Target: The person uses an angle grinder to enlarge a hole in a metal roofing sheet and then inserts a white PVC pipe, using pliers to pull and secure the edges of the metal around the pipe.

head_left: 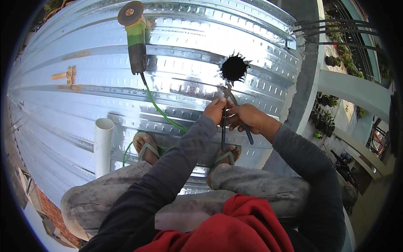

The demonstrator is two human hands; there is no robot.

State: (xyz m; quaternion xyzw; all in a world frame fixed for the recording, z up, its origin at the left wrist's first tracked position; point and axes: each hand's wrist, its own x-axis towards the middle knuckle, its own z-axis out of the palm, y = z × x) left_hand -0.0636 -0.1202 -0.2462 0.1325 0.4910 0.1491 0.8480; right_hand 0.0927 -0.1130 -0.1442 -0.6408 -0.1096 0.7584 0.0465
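I squat on a ribbed shiny metal deck sheet (84, 105). A round hole (234, 68) with jagged bent-up teeth around its rim is cut in the sheet ahead of me. Both hands hold a pair of pliers (227, 93) whose jaws reach toward the hole's lower edge. My right hand (247, 118) grips the blue-sleeved handles. My left hand (215, 110) closes on the pliers just below the jaws. My feet in sandals (146, 148) rest on the sheet below my hands.
A green angle grinder (135, 35) with its disc up lies at the upper left, its green cable (161, 111) running toward my feet. A white plastic pipe (103, 145) stands at my left. The sheet's right edge (300, 71) drops off to a yard with potted plants far below.
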